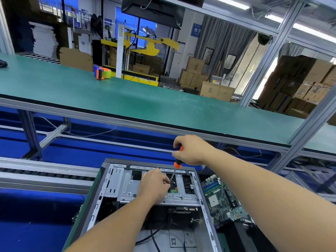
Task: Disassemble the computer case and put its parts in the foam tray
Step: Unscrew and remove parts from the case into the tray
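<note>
Workbench (11,180) of grey aluminium rail and roller track runs across the near left, with blue panels below it, and the open computer case (151,200) lies on its side at the bench's near edge, interior facing up. Inside the case a silver drive cage (127,186) spans the far end, black cables (154,235) trail over the floor of the case, and a green motherboard (223,202) lies just beside the case's right wall.

The right hand (190,150) grips the orange-and-black handle of a screwdriver (177,163), held nearly upright with its shaft slanting down into the cage. The left hand (154,184) rests on the cage, fingers curled, and pinches the shaft close to the tip. No foam tray shows.

Beyond the case a long green-topped shelf (127,99) on an aluminium frame crosses the whole view at a tilt; an orange-and-blue tape dispenser (102,72) with a green roll stands near its far edge. Grey uprights (261,70) rise at the right. Behind, the room holds stacked cardboard boxes (196,75), a yellow machine frame (145,44), grey curtains (223,42), a black monitor (154,11) hung overhead, and strip lights along the ceiling.
</note>
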